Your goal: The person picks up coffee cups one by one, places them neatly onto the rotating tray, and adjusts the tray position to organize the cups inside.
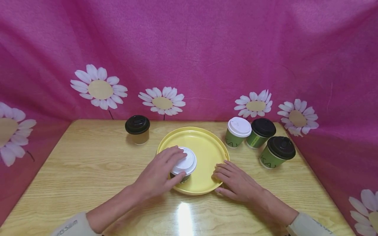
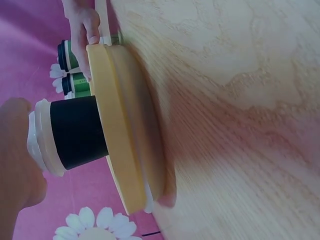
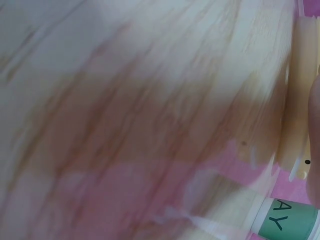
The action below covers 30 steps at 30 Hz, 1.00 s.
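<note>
Yellow tray (image 1: 208, 150) holding a white-lidded cup (image 1: 189, 162), left hand (image 1: 161, 170) clamped round the cup, right hand (image 1: 236, 182) clamped on the tray's edge

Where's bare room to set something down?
Bare table lies left of the tray, between the brown cup and left forearm, and in front of the tray between both forearms. The tray itself has room behind the right hand. It's crowded back right, where three green cups stand close together.
</note>
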Motion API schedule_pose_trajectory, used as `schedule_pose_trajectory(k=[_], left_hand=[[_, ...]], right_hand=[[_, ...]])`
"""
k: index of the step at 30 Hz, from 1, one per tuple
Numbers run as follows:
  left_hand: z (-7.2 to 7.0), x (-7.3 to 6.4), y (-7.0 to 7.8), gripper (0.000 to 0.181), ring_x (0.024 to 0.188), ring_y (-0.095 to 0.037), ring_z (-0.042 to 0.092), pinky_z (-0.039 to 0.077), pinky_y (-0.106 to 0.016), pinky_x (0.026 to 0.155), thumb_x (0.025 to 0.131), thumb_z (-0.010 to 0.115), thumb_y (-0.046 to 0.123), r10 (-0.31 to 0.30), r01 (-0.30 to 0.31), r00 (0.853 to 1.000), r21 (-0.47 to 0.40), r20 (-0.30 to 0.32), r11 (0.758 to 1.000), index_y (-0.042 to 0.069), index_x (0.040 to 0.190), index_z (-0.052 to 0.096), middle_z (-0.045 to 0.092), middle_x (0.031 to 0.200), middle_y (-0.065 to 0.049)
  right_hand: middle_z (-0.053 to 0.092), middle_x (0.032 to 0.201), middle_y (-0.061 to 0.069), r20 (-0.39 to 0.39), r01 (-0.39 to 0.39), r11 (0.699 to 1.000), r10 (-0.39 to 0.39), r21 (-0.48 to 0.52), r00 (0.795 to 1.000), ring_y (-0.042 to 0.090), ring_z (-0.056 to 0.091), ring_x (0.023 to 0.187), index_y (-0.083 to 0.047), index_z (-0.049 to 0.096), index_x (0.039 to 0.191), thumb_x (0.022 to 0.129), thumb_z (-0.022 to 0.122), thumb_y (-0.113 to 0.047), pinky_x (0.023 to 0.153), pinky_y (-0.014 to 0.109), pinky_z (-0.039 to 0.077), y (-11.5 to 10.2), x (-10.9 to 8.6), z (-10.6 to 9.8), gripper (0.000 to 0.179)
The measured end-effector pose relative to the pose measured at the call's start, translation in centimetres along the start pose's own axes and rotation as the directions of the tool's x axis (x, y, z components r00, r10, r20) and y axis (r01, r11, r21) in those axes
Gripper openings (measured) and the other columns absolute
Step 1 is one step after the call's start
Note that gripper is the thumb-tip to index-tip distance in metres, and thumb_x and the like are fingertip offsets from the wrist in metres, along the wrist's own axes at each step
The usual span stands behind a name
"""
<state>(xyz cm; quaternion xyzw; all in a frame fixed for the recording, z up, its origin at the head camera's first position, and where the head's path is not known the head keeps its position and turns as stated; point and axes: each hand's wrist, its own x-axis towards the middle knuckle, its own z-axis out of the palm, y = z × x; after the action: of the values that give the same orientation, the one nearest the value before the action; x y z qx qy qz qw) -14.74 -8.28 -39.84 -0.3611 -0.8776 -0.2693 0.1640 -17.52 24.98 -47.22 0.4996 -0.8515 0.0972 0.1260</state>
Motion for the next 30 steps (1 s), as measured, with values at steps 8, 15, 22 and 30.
schedule_pose_trajectory(k=[8,15,22,30], left_hand=[[0.2,0.4,0.2,0.041,0.132,-0.027,0.045,0.03,-0.036,0.115,0.094,0.067,0.031,0.161,-0.165,0.986,0.132,0.038,0.977,0.008,0.127,0.061,0.054,0.133,-0.011],[0.1,0.5,0.1,0.041,0.13,-0.026,0.047,0.029,-0.035,0.115,0.094,0.066,0.03,0.197,-0.202,0.979,0.172,0.048,0.964,0.005,0.126,0.061,0.055,0.131,-0.012],[0.1,0.7,0.1,0.04,0.128,-0.027,0.048,0.032,-0.037,0.114,0.094,0.065,0.029,0.218,-0.226,0.974,0.204,0.06,0.953,0.003,0.125,0.061,0.056,0.13,-0.014],[-0.1,0.7,-0.2,0.039,0.127,-0.028,0.05,0.033,-0.037,0.113,0.092,0.064,0.027,0.244,-0.248,0.969,0.233,0.048,0.94,0.002,0.123,0.062,0.057,0.128,-0.015]], right_hand=[[0.062,0.125,0.007,0.009,-0.022,1.0,0.022,0.003,1.0,0.027,0.049,0.127,-0.013,0.063,0.119,0.1,0.051,-0.049,0.115,0.05,0.026,-0.2,0.0,0.0,0.043],[0.062,0.124,0.007,0.0,-0.025,1.0,0.025,-0.006,1.0,0.028,0.049,0.127,-0.013,0.063,0.118,0.1,0.05,-0.049,0.114,0.05,0.027,-0.3,0.1,0.1,0.043],[0.062,0.122,0.008,-0.014,-0.031,1.0,0.031,-0.004,0.999,0.029,0.05,0.126,-0.012,0.063,0.117,0.1,0.053,-0.048,0.112,0.053,0.029,-0.8,0.1,0.1,0.041],[0.062,0.118,0.004,-0.035,-0.065,0.998,0.065,0.012,0.997,0.03,0.05,0.125,-0.011,0.063,0.114,0.1,0.053,-0.049,0.112,0.054,0.03,-1.8,0.3,0.2,0.041]])
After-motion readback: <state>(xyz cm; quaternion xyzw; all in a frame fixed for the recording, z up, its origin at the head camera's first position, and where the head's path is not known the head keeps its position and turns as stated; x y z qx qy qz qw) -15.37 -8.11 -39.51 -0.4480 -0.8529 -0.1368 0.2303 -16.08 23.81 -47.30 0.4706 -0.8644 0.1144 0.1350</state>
